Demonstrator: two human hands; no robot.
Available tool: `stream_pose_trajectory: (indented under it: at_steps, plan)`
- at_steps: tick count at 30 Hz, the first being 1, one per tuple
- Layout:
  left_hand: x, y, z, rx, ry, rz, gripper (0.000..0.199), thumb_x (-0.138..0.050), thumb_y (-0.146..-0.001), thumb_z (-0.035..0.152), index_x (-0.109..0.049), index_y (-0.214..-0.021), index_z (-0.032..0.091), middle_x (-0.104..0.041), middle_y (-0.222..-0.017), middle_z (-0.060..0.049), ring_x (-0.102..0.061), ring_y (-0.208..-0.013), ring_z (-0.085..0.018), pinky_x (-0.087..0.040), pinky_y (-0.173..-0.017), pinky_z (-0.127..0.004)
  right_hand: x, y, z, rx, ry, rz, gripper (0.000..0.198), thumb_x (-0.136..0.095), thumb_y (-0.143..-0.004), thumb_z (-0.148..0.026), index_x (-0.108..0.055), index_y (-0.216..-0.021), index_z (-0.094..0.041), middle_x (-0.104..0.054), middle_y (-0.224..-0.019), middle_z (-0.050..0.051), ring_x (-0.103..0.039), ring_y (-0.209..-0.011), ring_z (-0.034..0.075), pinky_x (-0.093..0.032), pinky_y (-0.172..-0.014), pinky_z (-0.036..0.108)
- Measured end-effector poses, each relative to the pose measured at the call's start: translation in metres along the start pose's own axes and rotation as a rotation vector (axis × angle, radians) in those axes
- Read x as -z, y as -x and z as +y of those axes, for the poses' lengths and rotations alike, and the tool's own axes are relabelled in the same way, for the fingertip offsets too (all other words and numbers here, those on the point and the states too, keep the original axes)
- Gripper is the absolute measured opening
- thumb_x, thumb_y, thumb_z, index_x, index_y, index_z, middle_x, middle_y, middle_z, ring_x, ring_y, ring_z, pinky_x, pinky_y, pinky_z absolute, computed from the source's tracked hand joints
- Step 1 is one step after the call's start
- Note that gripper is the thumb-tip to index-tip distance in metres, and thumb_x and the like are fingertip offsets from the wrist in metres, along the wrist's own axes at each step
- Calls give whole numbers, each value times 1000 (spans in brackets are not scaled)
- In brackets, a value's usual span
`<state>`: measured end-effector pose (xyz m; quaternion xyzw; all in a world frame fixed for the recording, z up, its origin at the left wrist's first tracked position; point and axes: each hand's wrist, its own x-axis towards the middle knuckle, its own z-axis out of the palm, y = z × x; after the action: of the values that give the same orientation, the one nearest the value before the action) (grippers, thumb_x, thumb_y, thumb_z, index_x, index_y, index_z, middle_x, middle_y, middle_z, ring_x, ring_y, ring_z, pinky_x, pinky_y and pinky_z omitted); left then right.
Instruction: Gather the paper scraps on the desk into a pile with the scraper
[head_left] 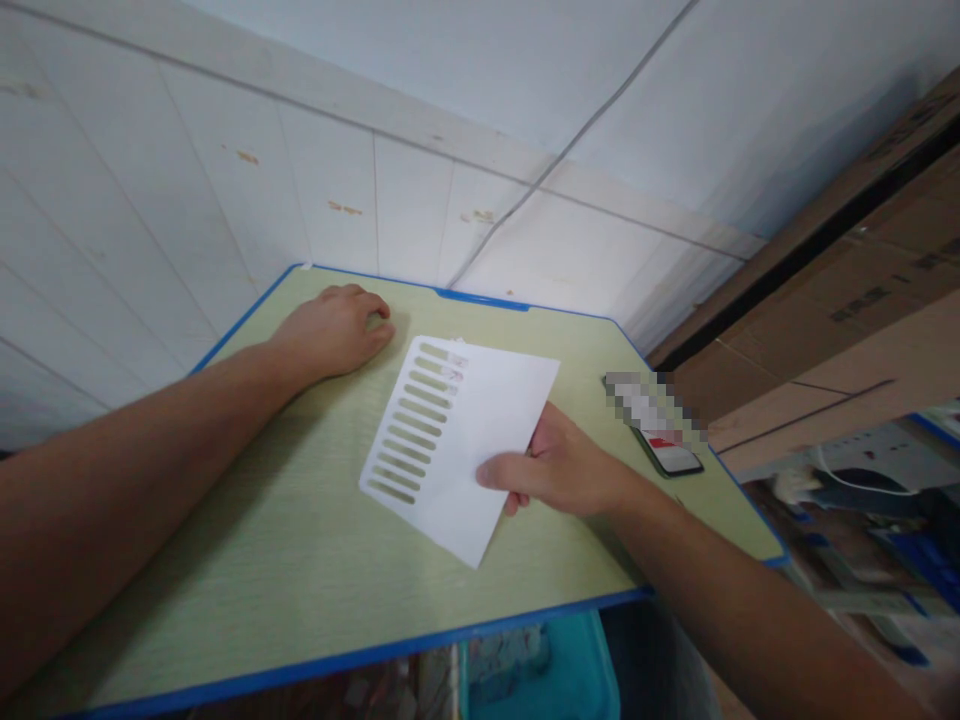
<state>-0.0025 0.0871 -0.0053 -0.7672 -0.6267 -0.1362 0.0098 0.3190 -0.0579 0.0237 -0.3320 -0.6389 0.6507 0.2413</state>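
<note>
A white card with a column of long rounded slots (pixel 495 415) is held over the tabletop, tilted. My right hand (pixel 540 465) grips its right edge, thumb on top and fingers underneath. Small reddish printing shows by the upper slots, and the green surface appears through the openings. To the left, my left hand (pixel 341 325) rests on the table (pixel 300 540) with its fingers loosely bent and a gap between thumb and forefinger. Nothing shows in it, though its palm is hidden.
A phone (pixel 675 457) lies at the table's right side, partly blurred out. The table has blue edging and stands against a white panelled wall (pixel 412 200). A grey cable (pixel 592 120) runs down the wall. Cardboard boxes (pixel 862 300) are stacked right; a teal bin (pixel 577 665) sits below the front edge.
</note>
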Motion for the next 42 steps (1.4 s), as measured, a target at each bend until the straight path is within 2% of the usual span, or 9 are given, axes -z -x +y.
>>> stream_pose_trajectory:
  at_steps: [4, 10, 15, 19, 24, 28, 34, 40, 42]
  plan:
    - [-2, -1, -2, -12, 18, 11, 59, -54, -107, 55, -87, -147, 29, -82, -157, -15, -69, -156, -40, -52, -137, -51, -7, 1, -1, -5, -31, -130, 30, -98, -84, -22, -74, -101, -22, -77, -79, -4, -68, -58, 12, -56, -51, 18]
    - [-2, -2, -4, -23, 9, 12, 61, -51, -109, 58, -86, -146, 25, -81, -157, -16, -69, -156, -41, -52, -137, -51, -10, 1, -1, 31, -26, 8, 23, -94, -87, -22, -74, -98, -22, -76, -78, -3, -65, -57, 11, -58, -51, 18]
    - [0, -1, 0, 8, 18, 15, 59, -55, -107, 54, -87, -147, 24, -81, -159, -17, -70, -156, -44, -53, -136, -54, -17, 1, -3, -18, -98, -177, 41, -109, -82, -31, -78, -108, -22, -81, -88, -1, -72, -64, 13, -61, -54, 19]
    - [4, 1, 5, -6, 2, 3, 59, -51, -110, 50, -87, -147, 21, -81, -160, -20, -71, -155, -44, -54, -137, -56, -18, 2, -3, -32, -77, -116, 40, -111, -83, -34, -79, -103, -21, -80, -84, -2, -69, -61, 12, -59, -53, 18]
    - [9, 4, 11, -16, -16, -14, 59, -49, -114, 44, -84, -148, 10, -79, -158, -26, -69, -156, -42, -52, -140, -58, -18, 3, -2, -112, -75, -252, 46, -112, -85, -51, -82, -97, -19, -83, -84, 1, -73, -64, 13, -58, -54, 18]
    - [9, 4, 9, -21, -14, -17, 56, -53, -115, 44, -84, -148, 12, -79, -159, -23, -70, -153, -40, -53, -139, -57, -18, 1, 0, -83, -87, -138, 46, -114, -83, -51, -84, -96, -19, -82, -82, 0, -72, -61, 12, -54, -51, 17]
    - [3, 0, 3, -23, -16, -9, 53, -54, -116, 44, -84, -148, 16, -80, -158, -19, -68, -154, -37, -51, -141, -52, -24, -2, 5, -133, -139, -228, 45, -116, -80, -46, -85, -96, -18, -84, -83, 1, -74, -62, 13, -57, -52, 19]
    - [8, 4, 6, -30, -16, -19, 55, -54, -115, 45, -83, -148, 12, -78, -159, -23, -68, -154, -40, -52, -139, -54, -22, -1, 0, -82, -151, -116, 46, -118, -76, -42, -83, -95, -18, -84, -82, 1, -76, -62, 14, -59, -51, 20]
    - [11, 6, 8, -39, 8, -35, 59, -53, -113, 47, -83, -149, 12, -79, -158, -25, -69, -153, -42, -53, -138, -57, -17, 0, -3, -13, -134, -8, 45, -117, -75, -41, -82, -94, -20, -83, -79, 1, -76, -59, 16, -61, -50, 23]
